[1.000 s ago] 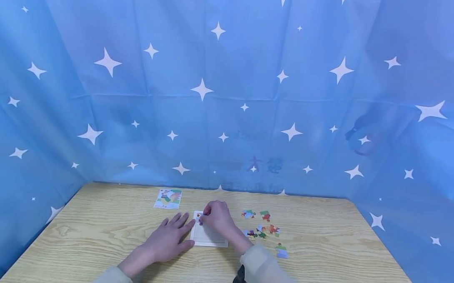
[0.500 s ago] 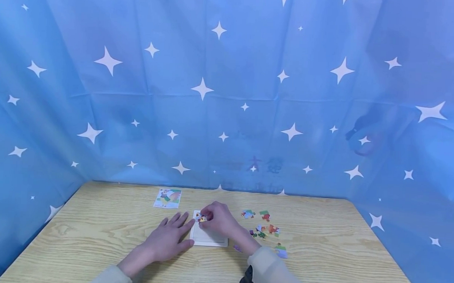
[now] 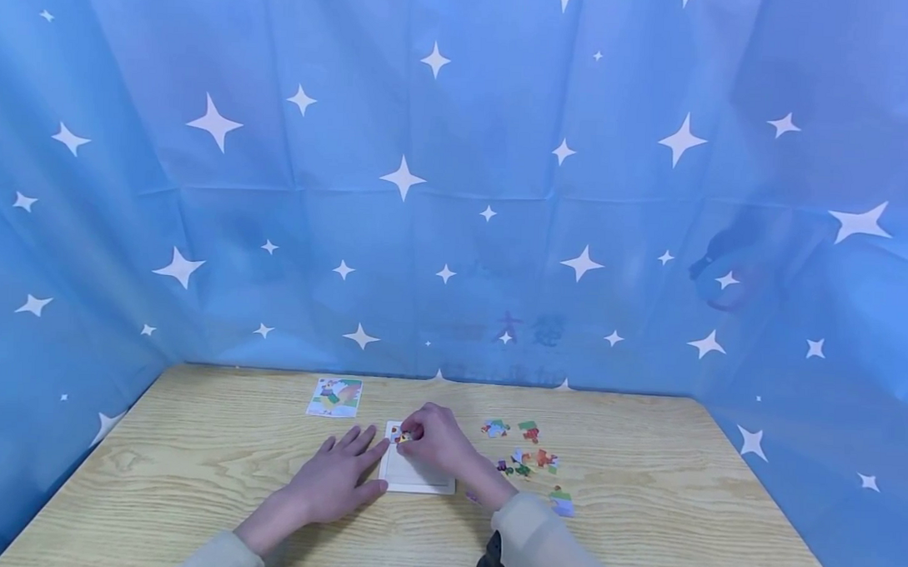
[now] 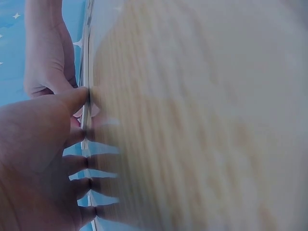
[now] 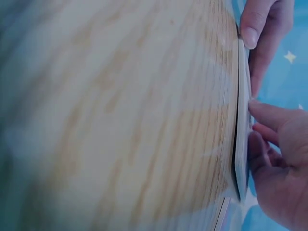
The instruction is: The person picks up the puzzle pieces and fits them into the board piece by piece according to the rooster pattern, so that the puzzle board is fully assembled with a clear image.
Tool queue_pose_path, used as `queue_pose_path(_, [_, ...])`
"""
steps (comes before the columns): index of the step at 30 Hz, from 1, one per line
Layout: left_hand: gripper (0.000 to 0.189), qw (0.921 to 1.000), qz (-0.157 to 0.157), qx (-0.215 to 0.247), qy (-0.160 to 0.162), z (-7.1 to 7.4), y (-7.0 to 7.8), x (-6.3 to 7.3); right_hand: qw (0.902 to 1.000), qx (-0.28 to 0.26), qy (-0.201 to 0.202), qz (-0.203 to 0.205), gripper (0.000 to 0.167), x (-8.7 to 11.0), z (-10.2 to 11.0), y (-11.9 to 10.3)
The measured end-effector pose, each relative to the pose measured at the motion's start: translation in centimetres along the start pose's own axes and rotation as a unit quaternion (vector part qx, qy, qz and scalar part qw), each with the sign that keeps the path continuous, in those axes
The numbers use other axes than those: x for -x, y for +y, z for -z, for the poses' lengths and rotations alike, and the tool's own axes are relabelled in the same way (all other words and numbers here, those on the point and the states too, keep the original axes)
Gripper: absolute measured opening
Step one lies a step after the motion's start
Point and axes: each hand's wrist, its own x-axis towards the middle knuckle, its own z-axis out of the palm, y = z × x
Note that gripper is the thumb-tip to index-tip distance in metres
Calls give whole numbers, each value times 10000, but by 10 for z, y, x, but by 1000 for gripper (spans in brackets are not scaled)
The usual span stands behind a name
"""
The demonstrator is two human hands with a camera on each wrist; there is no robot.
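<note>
A white puzzle tray (image 3: 426, 484) lies at the middle of the table. My left hand (image 3: 334, 482) rests with spread, straight fingers at its left edge, fingertips and thumb down in the left wrist view. Over the tray's upper part, my right hand (image 3: 439, 443) pinches a small colourful jigsaw piece (image 3: 405, 437) against the upper left corner, partly hidden by the fingers. In the right wrist view, the thumb and curled fingers of my right hand (image 5: 284, 161) sit right at the top of the tray's edge (image 5: 243, 115).
Several loose jigsaw pieces (image 3: 543, 459) lie to the right of the tray. A picture card (image 3: 335, 398) is at the back left. A black object (image 3: 492, 562) shows beside the right sleeve (image 3: 550, 541). A blue starry curtain (image 3: 456, 233) stands behind the wooden table (image 3: 679, 508).
My right hand has shifted slightly and its wrist has swung a little to the right, showing more of the jigsaw piece in the corner. My left hand stays in place.
</note>
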Motion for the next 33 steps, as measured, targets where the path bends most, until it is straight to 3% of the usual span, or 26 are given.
queue_pose_path(8, [66, 9999, 34, 104, -22, -1, -1, -1, 9985, -524, -114, 76, 27, 4, 10, 7])
queue_pose_path(16, [65, 9995, 218, 188, -95, -3, -4, -3, 9946, -1035, -112, 0, 30, 18, 44, 31])
queue_pose_path(26, [65, 9994, 188, 244, -160, 1, -1, 0, 9966, -647, 276, -423, 30, 32, 88, 71])
queue_pose_path(33, [66, 9993, 161, 305, -153, 0, -1, -1, 9961, -421, 207, -741, 30, 37, 102, 85])
